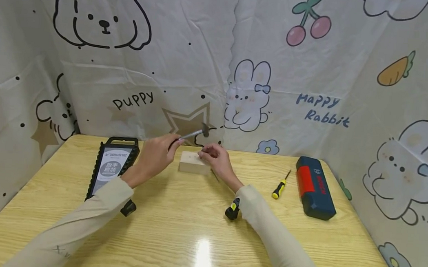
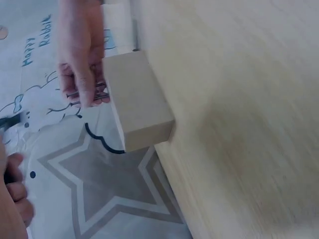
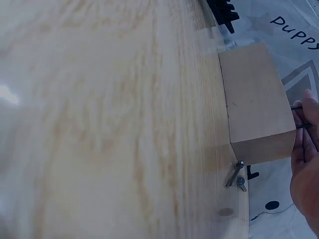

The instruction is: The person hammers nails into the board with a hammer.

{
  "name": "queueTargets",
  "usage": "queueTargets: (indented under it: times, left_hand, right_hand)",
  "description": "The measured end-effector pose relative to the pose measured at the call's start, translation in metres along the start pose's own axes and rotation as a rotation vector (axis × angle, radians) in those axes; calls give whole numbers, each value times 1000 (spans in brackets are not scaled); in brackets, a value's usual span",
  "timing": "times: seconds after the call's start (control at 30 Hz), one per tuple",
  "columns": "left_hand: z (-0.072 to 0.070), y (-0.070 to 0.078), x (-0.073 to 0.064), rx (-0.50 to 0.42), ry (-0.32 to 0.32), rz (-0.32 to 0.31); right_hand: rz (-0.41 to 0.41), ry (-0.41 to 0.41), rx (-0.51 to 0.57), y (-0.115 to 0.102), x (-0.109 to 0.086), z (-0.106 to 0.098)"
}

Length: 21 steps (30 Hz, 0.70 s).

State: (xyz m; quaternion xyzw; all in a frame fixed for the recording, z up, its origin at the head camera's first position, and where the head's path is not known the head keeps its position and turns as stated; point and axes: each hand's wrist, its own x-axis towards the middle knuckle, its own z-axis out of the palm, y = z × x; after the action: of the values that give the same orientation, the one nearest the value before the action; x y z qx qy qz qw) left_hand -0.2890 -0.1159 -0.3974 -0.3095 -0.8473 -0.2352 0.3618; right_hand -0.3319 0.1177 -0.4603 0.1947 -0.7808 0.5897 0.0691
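My left hand (image 1: 156, 155) grips the dark handle of a small hammer (image 1: 192, 134), its head raised above a pale wooden block (image 1: 193, 167). The block lies on the table, with small dark spots on its top face. At the block's top, my right hand (image 1: 217, 161) pinches a thin nail (image 2: 88, 101) between thumb and fingers. Close beside it, a second dark nail (image 3: 297, 107) stands out from the block. The fingers partly cover both nails, so their depth in the wood is hidden. In the left wrist view the hammer's head (image 2: 11, 121) is blurred.
A wrench set case (image 1: 112, 164) lies to the left. Over on the right are a yellow-black screwdriver (image 1: 279, 188) and a blue and red Bosch case (image 1: 315, 188). Small metal pieces (image 3: 235, 174) lie beside the block. Printed cloth (image 1: 188, 66) hangs behind the wooden table (image 1: 178, 237).
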Motion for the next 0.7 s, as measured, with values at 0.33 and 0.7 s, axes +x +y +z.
queueTargets:
  times: [0.33,0.7]
  left_hand:
    - [-1,-6,-6,19,-171,-73]
    - [-4,-12,-23,32,-121,-79]
  right_hand:
    - [-28,-9,-26,-5,3,-1]
    - [24,-64,-155,-18,-3,-33]
